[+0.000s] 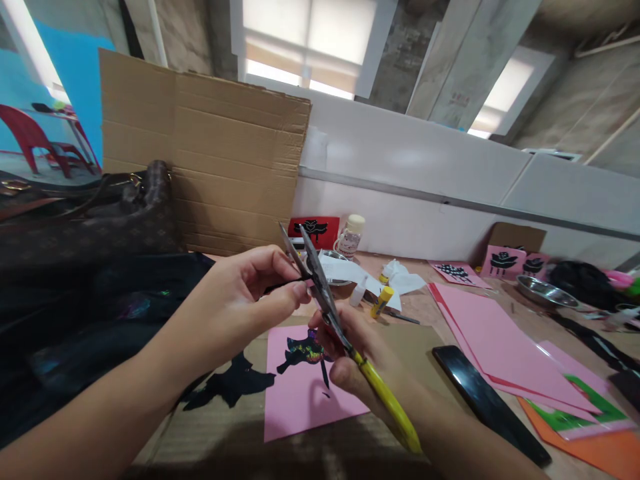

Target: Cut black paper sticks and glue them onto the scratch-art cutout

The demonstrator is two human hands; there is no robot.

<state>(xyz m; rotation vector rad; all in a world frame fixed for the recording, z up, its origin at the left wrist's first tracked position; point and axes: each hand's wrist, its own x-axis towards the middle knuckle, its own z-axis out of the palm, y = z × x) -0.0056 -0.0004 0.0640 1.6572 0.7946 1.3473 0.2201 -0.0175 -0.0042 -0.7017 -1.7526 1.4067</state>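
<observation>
My left hand (245, 293) is pinched around a thin black strip (277, 287), mostly hidden by the fingers. Scissors (327, 307) with yellow handles are in my right hand (363, 333), their blades parted and pointing up beside my left fingertips. Whether the blades touch the strip I cannot tell. Below the hands lies a pink sheet (287, 413) bearing a black cut-out (303, 350) with glittery patches and a thin black piece under it. Just left of the sheet is a jagged black scrap (233, 383).
A cardboard mat (400, 340) lies under the work. On the right are a black phone (487, 400) and stacked pink sheets (495, 333). Behind the hands are a yellow glue stick (383, 301) and a bottle (353, 235). A cardboard panel (240, 147) and a brown handbag (95, 227) stand left.
</observation>
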